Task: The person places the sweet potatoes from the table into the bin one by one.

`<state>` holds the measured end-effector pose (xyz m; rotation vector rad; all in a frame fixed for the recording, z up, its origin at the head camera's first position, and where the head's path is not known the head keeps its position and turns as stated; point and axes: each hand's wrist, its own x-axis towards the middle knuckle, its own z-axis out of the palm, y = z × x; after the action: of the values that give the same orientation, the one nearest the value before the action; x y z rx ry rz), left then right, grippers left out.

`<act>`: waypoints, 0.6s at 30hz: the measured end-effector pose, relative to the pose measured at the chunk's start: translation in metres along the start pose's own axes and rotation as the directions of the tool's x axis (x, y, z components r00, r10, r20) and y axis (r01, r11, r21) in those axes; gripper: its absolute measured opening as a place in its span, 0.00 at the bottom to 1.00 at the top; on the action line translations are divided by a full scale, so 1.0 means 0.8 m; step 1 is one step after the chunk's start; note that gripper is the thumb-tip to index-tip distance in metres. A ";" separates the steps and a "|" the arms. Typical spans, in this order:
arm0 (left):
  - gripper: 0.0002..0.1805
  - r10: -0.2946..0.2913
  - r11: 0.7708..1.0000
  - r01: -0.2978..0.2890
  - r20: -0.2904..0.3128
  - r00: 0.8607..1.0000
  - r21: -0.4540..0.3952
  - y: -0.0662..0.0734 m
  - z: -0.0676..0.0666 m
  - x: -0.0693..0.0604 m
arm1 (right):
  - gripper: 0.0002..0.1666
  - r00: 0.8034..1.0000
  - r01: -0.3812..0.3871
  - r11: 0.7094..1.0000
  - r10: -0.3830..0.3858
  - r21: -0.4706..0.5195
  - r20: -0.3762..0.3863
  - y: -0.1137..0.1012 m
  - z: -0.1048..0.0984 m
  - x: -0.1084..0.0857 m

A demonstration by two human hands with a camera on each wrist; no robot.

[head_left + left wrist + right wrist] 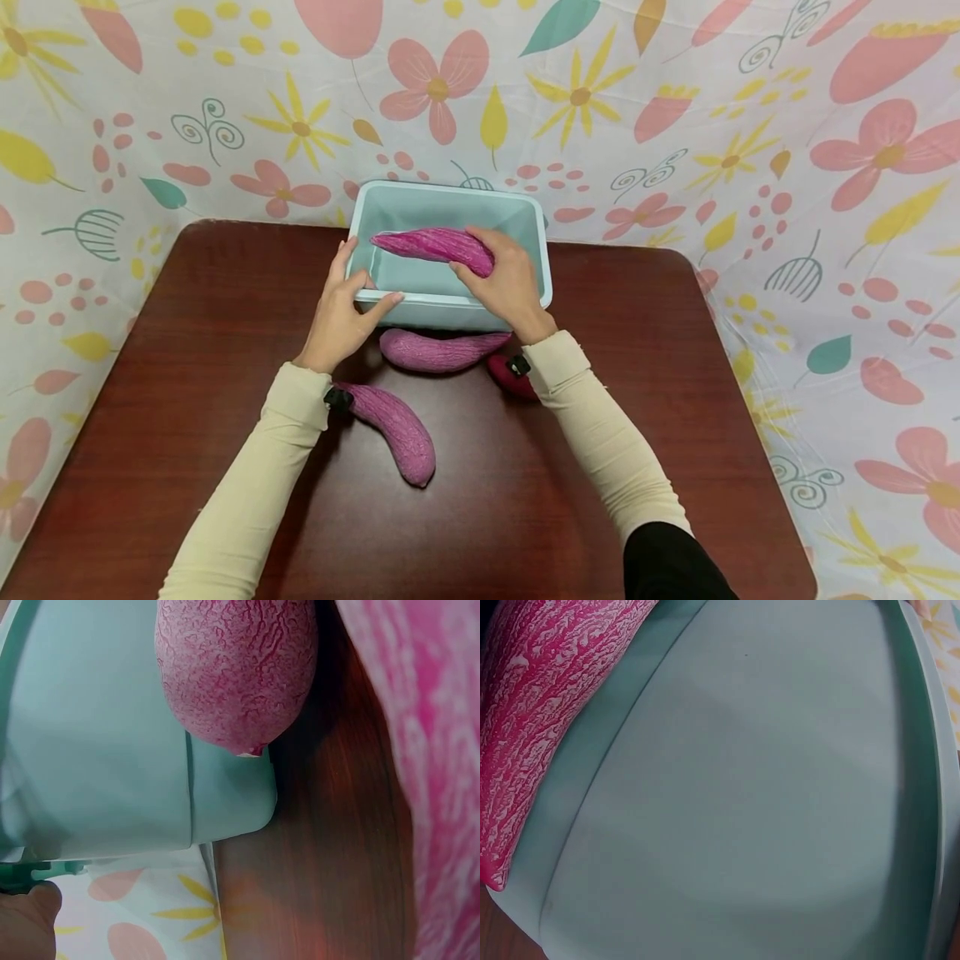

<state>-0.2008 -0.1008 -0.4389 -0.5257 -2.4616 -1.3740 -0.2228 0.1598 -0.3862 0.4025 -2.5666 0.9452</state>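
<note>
My right hand (510,279) grips the thick end of a bright purple sweet potato (420,243), its tapered end pointing left, over the inside of a light blue plastic basin (446,298). At the basin's front left corner, my left hand (337,321) holds the rim, thumb along the front edge. Just before the basin lies another purple sweet potato (438,351), its blunt end (238,682) showing in the left wrist view and its tapered end (547,705) in the right wrist view. A curved one (393,429) rests nearer, beside the left wrist.
A dark red object (508,379) lies partly hidden under the right wrist. The brown wooden table (600,517) extends around the basin. A flower-patterned cloth (675,75) hangs behind and at both sides.
</note>
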 end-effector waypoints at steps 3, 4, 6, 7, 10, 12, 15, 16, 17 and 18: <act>0.26 -0.003 1.000 0.003 -0.001 1.000 0.002 0.000 -0.001 0.001 | 0.32 1.000 0.006 1.000 -0.006 -0.005 0.006 0.000 0.000 0.000; 0.26 -0.004 1.000 0.004 -0.001 1.000 0.003 0.000 -0.001 0.001 | 0.31 1.000 0.009 1.000 -0.008 -0.011 0.010 0.000 0.000 0.000; 0.26 -0.008 1.000 0.008 0.001 1.000 0.003 0.000 -0.001 0.001 | 0.31 1.000 0.010 1.000 -0.010 -0.026 0.022 0.000 0.000 0.000; 0.26 -0.010 1.000 0.010 0.002 1.000 0.003 0.000 -0.001 0.001 | 0.31 1.000 0.010 0.999 -0.010 -0.032 0.026 0.000 0.000 0.000; 0.25 -0.012 1.000 0.012 0.006 1.000 0.003 0.000 0.000 0.002 | 0.31 0.999 0.012 0.999 -0.010 -0.050 0.040 0.000 0.000 0.000; 0.25 -0.012 1.000 0.012 0.006 1.000 0.000 0.000 0.000 0.002 | 0.32 0.999 0.013 0.999 -0.010 -0.053 0.049 0.000 0.001 0.000; 0.24 -0.009 1.000 0.009 0.009 1.000 -0.007 -0.001 0.000 0.002 | 0.32 0.998 0.009 0.999 -0.006 -0.048 0.061 0.002 0.002 -0.001; 0.24 -0.007 1.000 0.008 0.011 1.000 -0.009 -0.001 0.000 0.001 | 0.32 0.998 0.005 0.999 -0.002 -0.048 0.067 0.003 0.002 -0.001; 0.24 -0.006 1.000 0.006 0.012 1.000 -0.012 -0.001 0.000 0.001 | 0.32 0.998 0.002 0.999 0.002 -0.052 0.070 0.004 0.002 -0.001; 0.24 -0.004 1.000 0.004 0.014 1.000 -0.013 -0.001 0.000 0.001 | 0.32 0.997 -0.002 0.998 0.006 -0.055 0.075 0.004 0.002 -0.001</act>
<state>-0.2020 -0.1010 -0.4387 -0.5357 -2.4670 -1.3939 -0.2239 0.1612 -0.3898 0.4255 -2.6554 0.8738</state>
